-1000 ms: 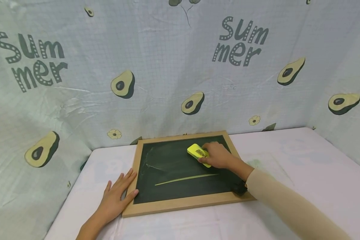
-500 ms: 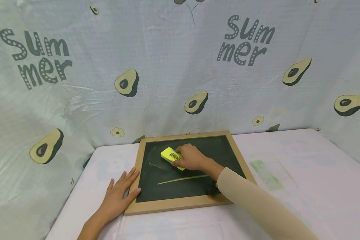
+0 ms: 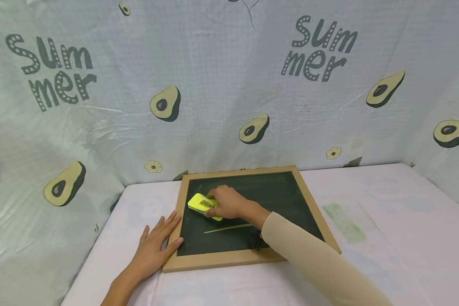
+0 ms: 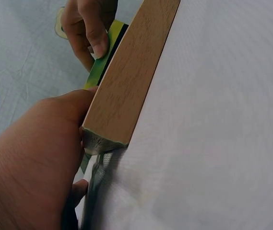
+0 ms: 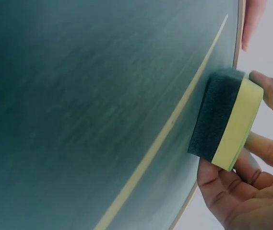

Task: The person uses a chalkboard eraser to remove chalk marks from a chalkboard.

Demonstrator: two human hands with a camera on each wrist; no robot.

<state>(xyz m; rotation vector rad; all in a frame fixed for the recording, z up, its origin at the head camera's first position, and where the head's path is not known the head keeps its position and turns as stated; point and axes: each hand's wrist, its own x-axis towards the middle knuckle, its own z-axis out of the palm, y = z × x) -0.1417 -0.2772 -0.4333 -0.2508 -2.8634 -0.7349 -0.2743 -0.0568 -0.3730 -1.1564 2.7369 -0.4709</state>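
A wood-framed chalkboard (image 3: 252, 238) lies on the table, with a yellow chalk line (image 3: 226, 228) across its lower half. My right hand (image 3: 229, 203) grips a yellow board eraser (image 3: 200, 202) over the board's upper left part. In the right wrist view the eraser's dark felt side (image 5: 217, 115) faces the board, and the chalk line (image 5: 172, 117) runs beside it. My left hand (image 3: 153, 248) rests with spread fingers on the left side of the frame, its thumb on the near left part. The left wrist view shows the frame's wooden edge (image 4: 126, 72) beside that hand.
A pink-white cloth covers the table (image 3: 382, 221), with a greenish chalk smudge (image 3: 344, 223) right of the board. Behind the table hangs a pale curtain (image 3: 214, 85) printed with avocados and lettering.
My right hand has carried the eraser leftward across the board, from the upper right to the upper left. Faint chalk marks at the left have mostly gone. My left hand stays on the frame.
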